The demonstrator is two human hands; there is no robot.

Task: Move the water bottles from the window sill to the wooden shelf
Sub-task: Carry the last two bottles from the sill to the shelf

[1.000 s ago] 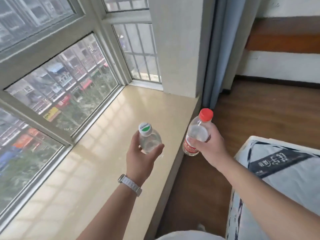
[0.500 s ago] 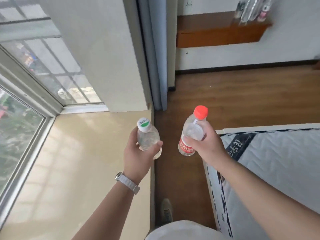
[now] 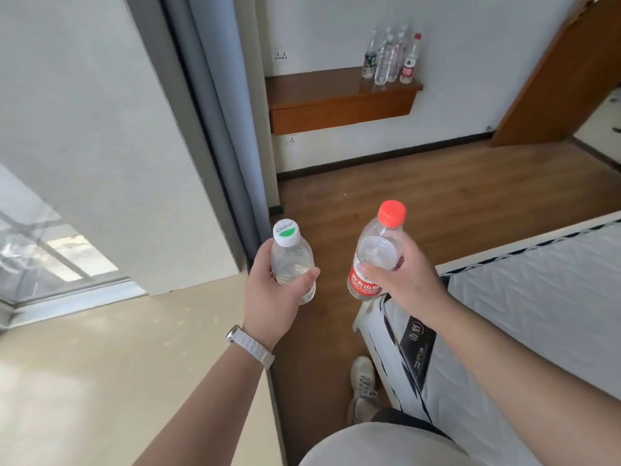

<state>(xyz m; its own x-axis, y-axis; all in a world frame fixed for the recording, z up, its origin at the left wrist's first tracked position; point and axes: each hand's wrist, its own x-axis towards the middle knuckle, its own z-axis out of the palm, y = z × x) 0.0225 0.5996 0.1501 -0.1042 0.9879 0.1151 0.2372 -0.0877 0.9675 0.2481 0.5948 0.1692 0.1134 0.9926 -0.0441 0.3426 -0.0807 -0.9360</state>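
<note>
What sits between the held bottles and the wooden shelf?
Head view: only bare wooden floor lies between the white-capped bottle, the red-capped bottle and the wooden shelf; the curtain and mattress flank that stretch.

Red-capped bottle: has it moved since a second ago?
Yes. The red-capped bottle in the right hand has left the window sill edge and now hangs over the mattress corner, nearer the wooden shelf.

Bright, even daylight. Source: the window [image 3: 57, 260] at lower left, its pane washed out and smeared. Pale soft light patches lie on the window sill [image 3: 100, 371]. Shadows under the wooden shelf [image 3: 339, 95] are faint and diffuse, and its top carries a mild sheen. Bottles [image 3: 389, 58] on it are small and soft. Wide-angle bending: the wall [image 3: 100, 136] and door [image 3: 554, 79] lean outward near the borders. Centre sharp, bottom edge blurred.
</note>
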